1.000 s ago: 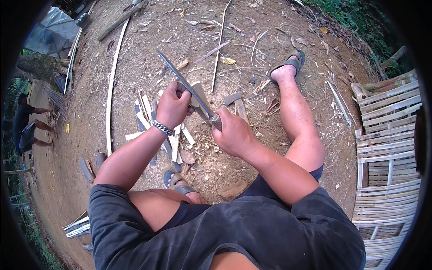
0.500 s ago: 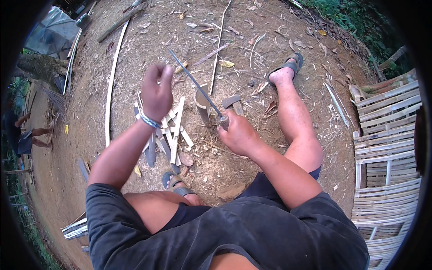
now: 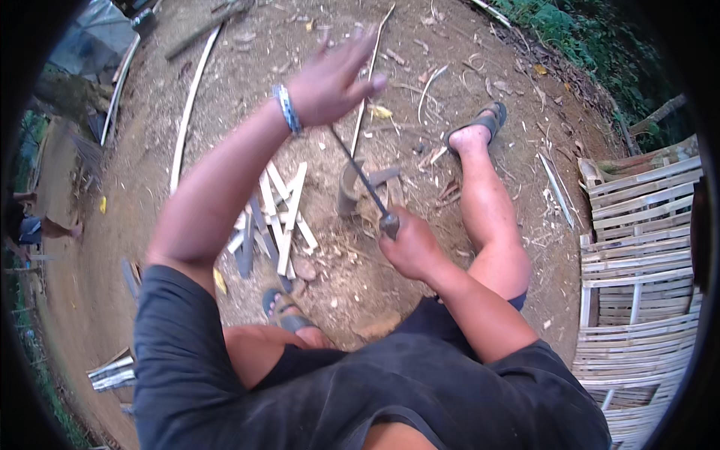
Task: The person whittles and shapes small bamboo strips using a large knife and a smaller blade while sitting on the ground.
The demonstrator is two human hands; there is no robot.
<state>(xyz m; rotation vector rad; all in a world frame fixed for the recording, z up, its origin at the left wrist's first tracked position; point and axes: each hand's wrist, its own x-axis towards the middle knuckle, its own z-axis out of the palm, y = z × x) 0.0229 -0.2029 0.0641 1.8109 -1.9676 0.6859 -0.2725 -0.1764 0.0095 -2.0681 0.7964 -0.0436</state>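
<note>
My right hand (image 3: 411, 244) is closed round the handle of a long knife (image 3: 367, 182), whose thin dark blade slants up and away to the left. My left hand (image 3: 334, 79) is raised over the blade's far end and hides its tip. Its fingers are spread, slightly blurred, with nothing in them. Beyond the handle, a cut bamboo tube (image 3: 347, 193) stands on the ground, partly behind the blade. A short dark flat piece (image 3: 385, 175) lies beside the tube. To the left, several pale split bamboo strips (image 3: 293, 214) lie in a crossed pile.
My sandalled feet (image 3: 480, 127) are on the dirt, either side of the pieces. A slatted bamboo panel (image 3: 637, 247) takes up the right side. Long thin poles (image 3: 193, 105) and wood shavings lie on the ground ahead. Another person (image 3: 34, 225) is at the far left.
My left hand has swung right and forward over the blade, and its fingers have spread. My right hand has shifted slightly right and nearer me, still holding the knife.
</note>
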